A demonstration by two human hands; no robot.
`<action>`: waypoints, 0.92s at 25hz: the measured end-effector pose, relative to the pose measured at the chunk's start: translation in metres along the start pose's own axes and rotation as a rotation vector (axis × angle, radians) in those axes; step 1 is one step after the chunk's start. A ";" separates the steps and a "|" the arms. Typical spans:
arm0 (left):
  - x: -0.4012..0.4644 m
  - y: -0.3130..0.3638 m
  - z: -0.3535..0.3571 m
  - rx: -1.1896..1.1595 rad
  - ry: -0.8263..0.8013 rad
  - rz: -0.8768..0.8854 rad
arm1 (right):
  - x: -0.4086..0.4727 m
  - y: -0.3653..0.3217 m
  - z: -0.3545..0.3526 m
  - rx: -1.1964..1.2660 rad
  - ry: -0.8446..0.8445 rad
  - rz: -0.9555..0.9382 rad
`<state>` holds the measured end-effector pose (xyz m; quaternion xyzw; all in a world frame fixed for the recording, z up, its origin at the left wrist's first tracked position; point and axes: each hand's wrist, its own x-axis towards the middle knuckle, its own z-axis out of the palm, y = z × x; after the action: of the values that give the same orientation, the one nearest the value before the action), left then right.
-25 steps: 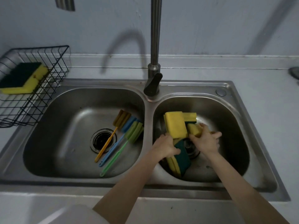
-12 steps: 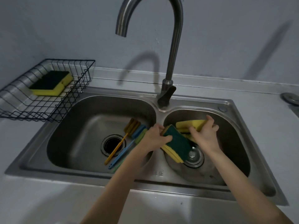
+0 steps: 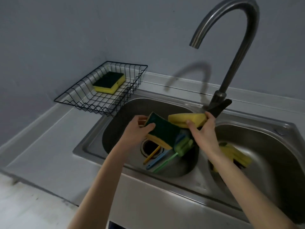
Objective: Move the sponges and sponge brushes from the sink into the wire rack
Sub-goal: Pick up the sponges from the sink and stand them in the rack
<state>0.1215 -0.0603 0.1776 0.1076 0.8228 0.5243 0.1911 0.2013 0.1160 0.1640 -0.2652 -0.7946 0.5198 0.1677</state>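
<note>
Head view showed my left hand (image 3: 137,129) clamped on a green-topped yellow sponge (image 3: 162,132) at frame centre, my right hand (image 3: 203,134) pinching a plain yellow sponge (image 3: 187,119) beside it, both above the steel sink (image 3: 92,146); another green-and-yellow sponge (image 3: 109,82) lay in the black wire rack (image 3: 79,98), upper left.

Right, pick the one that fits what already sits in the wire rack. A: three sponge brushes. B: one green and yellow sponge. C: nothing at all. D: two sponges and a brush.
B: the wire rack holds a single sponge, dark green on top and yellow below; the brushes lie in the left basin.
</note>
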 end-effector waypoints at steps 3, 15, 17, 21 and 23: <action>-0.001 -0.006 -0.036 -0.037 0.100 -0.034 | 0.004 -0.023 0.024 -0.005 -0.021 -0.065; 0.033 -0.009 -0.142 -0.105 0.234 0.074 | 0.041 -0.099 0.104 0.114 -0.019 -0.219; 0.041 -0.011 -0.150 -0.103 0.201 0.078 | 0.046 -0.108 0.115 0.120 -0.075 -0.207; 0.061 -0.020 -0.179 -0.126 0.169 0.069 | 0.057 -0.131 0.143 0.101 -0.264 -0.205; 0.072 -0.025 -0.195 -0.110 0.155 0.058 | 0.061 -0.143 0.159 0.073 -0.355 -0.228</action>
<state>-0.0261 -0.2039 0.2145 0.0799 0.8017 0.5807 0.1172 0.0310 -0.0108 0.2298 -0.0714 -0.8172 0.5644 0.0924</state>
